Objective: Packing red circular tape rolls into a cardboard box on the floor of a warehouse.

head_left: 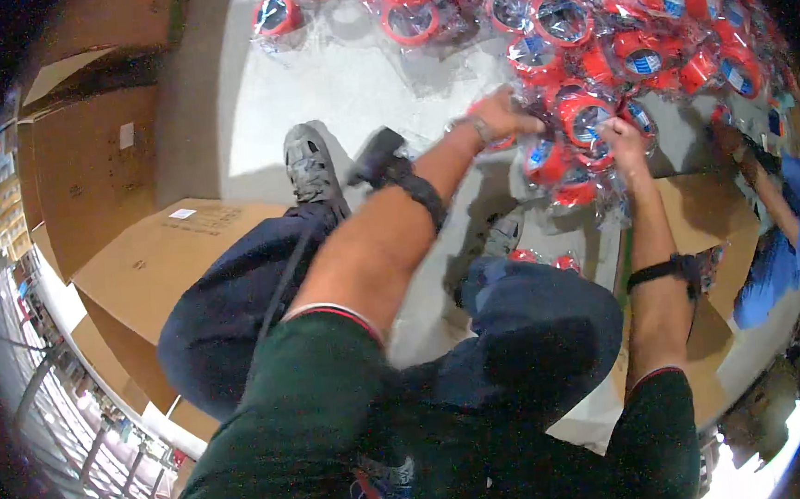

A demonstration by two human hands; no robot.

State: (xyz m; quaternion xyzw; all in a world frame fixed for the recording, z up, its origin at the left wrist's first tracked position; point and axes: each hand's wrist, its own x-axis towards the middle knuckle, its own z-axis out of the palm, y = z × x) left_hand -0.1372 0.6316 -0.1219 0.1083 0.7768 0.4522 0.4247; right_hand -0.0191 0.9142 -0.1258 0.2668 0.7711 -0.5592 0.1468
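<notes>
I see the red roll [576,110] between my left hand [506,116], grip unclear, and nearer right hand [627,141], pinching its rim

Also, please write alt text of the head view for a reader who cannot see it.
A person's left hand and right hand are among red, ring-shaped, plastic-wrapped rolls heaped on a pale floor. Brown cardboard boxes stand at left; another person in blue is at right.

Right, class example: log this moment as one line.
left hand: beside red rolls | right hand: touching clear-wrapped roll | brown carton: far left
</notes>
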